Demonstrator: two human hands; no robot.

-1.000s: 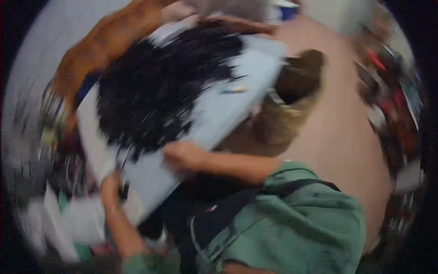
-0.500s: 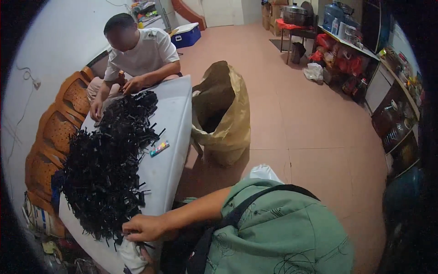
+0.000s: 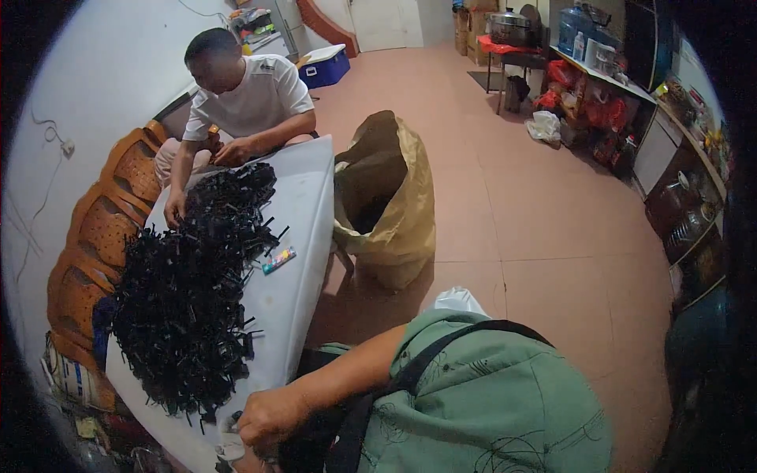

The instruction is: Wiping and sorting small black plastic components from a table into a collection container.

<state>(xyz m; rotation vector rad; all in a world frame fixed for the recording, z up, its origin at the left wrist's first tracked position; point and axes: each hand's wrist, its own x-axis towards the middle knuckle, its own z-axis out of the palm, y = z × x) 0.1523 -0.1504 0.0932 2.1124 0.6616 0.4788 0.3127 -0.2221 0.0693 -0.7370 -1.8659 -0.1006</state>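
Note:
A large heap of small black pieces with thin strips (image 3: 189, 307) covers much of the white-topped table (image 3: 296, 315). My right hand (image 3: 272, 416) is at the near edge of the table, just below the heap, its fingers bent inward and closed. What they pinch, if anything, is hidden. My left hand (image 3: 254, 461) shows only in part at the lower edge, close beneath the right one, its fingers mostly out of sight. White cloth-like material (image 3: 229, 441), possibly a glove, is beside both hands. A small, colourful wrapped packet (image 3: 279, 260) lies right of the heap.
Across the table sits a person in a white shirt (image 3: 256, 98), one hand (image 3: 175, 209) at the heap's far left edge. A tall, open tan sack (image 3: 414, 213) stands right of the table. A wooden bench (image 3: 98, 229) lines the wall. Shelves (image 3: 662, 150) run along the right.
My right hand has drawn back slightly from the heap, toward me and to the right. The other person's hand has moved nearer along the heap, and their head has turned.

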